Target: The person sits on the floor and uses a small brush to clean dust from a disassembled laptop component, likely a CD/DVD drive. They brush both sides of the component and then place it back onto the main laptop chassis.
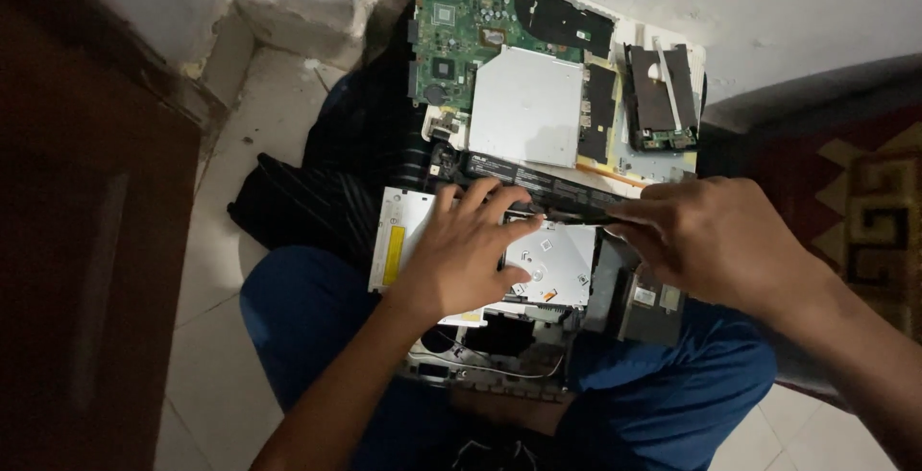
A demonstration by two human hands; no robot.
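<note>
Sitting cross-legged in blue trousers (663,404) on a pale tiled floor (211,337), a person works over an opened laptop chassis (490,351) resting across the lap. Beyond it, against the wall, lies a second stripped base carrying a green circuit board (456,24), a flat silver optical drive (526,106) and a small black component (661,96) to its right. A long black battery bar (538,188) runs between the two assemblies. On the near chassis sits a silver drive with a white labelled plate (562,260) and a yellow sticker at its left edge. The left hand (461,250) lies flat on this drive, fingers (480,197) spread and reaching its far edge, gripping nothing visible. The right hand (715,241) is curled, its fingertips pinched on a thin dark tool (576,221) whose tip rests at the drive's far edge, just beside the left fingertips.
</note>
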